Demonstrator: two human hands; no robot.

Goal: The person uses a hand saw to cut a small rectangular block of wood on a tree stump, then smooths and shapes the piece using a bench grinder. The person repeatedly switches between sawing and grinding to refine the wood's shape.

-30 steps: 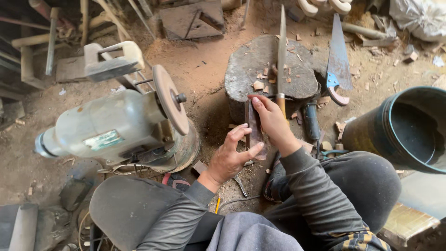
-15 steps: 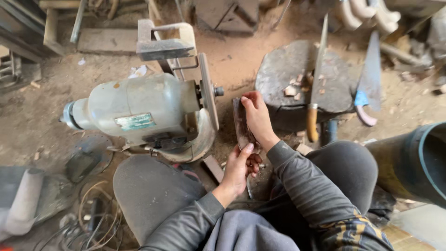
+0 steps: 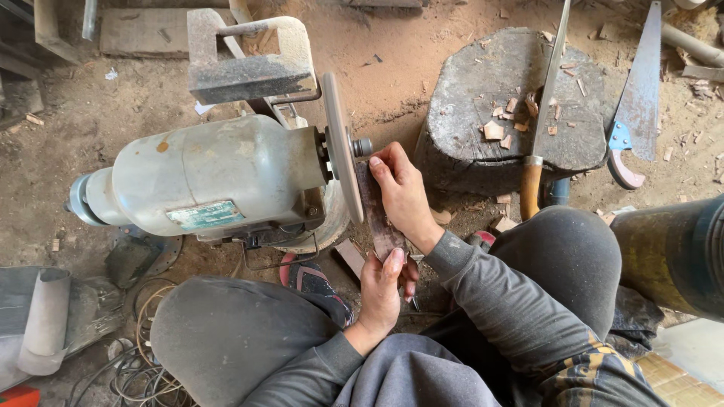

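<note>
Sawdust-strewn dirt floor (image 3: 392, 68) surrounds a bench grinder (image 3: 211, 181). Both hands steady a flat dark strip (image 3: 375, 207) against its wheel (image 3: 341, 147): left hand (image 3: 381, 290) clasps the near end, right hand (image 3: 401, 192) presses the far end.

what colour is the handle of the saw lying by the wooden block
Blue with a reddish-pink end, clearest in the head view: saw handle.

A flat metal blade (image 3: 375, 215) is gripped at both ends — near end by the left hand (image 3: 381, 290), far end by the right hand (image 3: 400, 188) — and held against the grinding disc (image 3: 341, 147) of the motor grinder (image 3: 204, 185).
</note>
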